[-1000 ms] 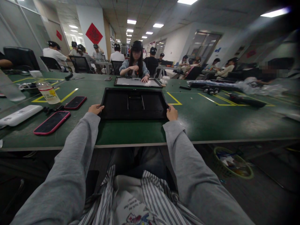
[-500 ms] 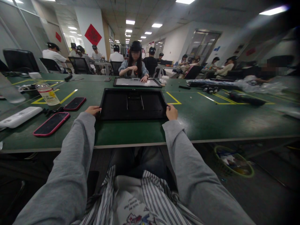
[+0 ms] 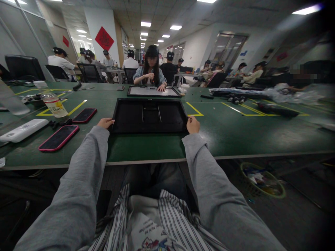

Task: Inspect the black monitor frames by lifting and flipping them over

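Right at the near corners, the left hand [image 3: 105, 122] and the right hand [image 3: 193, 124] each close their fingers over an edge of one black tray [image 3: 149, 115], the left hand at its left near corner, the right hand on its right side. The tray lies flat on the green worktop [image 3: 235, 132], straight ahead of the person and set back from the near edge. Both arms wear grey sleeves. To the left of the tray lie two phones in red cases, face up: one phone [image 3: 59, 137] nearer, the other phone [image 3: 84, 115] farther back. Beyond them are one white oblong device [image 3: 23, 129] and one clear bottle [image 3: 54, 104] whose yellow label shows "100"; the rest is too small to read. Yellow tape lines [image 3: 194, 110] mark rectangles on the worktop. Across from the tray, a seated co-worker rests hands on one light-faced panel [image 3: 153, 91]. Below the worktop's right part, one green-rimmed basket [image 3: 263, 181] sits on the floor. The room is a long office with ceiling light panels, more seated people at further tables, and a red diamond sign [image 3: 104, 38] on a white pillar, its character unreadable.
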A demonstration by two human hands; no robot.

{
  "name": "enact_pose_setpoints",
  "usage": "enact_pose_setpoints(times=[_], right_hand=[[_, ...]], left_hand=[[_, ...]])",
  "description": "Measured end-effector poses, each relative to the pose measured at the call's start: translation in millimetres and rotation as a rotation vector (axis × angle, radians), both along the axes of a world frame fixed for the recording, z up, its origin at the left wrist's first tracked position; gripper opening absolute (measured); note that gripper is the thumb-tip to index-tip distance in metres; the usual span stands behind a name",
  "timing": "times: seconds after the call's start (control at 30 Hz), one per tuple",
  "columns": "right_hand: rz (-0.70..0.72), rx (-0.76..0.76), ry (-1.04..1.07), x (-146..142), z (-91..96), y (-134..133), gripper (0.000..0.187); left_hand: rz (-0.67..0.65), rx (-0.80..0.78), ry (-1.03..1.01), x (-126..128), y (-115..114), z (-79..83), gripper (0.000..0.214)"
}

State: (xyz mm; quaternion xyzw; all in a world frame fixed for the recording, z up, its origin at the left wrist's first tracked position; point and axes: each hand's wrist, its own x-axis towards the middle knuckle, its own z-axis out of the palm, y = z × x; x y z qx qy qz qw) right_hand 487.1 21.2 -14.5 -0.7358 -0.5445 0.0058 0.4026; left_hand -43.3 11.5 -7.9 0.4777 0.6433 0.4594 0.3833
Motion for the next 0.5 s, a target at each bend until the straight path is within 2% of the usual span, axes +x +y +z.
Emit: enact_pose_setpoints(times=[0.17, 0.3, 0.5], right_hand=[[-0.005, -0.009, 0.001, -1.7, 1.6, -2.1, 0.041], [-0.008, -0.019, -0.002, -1.6, 1.2, -1.8, 0.04], [-0.007, -0.034, -0.007, -1.6, 1.7, -1.4, 0.041]], left_hand=[[0.046, -0.018, 0.077, 0.8, 0.2, 0.2, 0.04], [0.023, 0.004, 0.093, 2.7, -1.9, 2.0, 0.045], [0.025, -0.01, 0.1, 0.4, -0.3, 1.0, 0.041]])
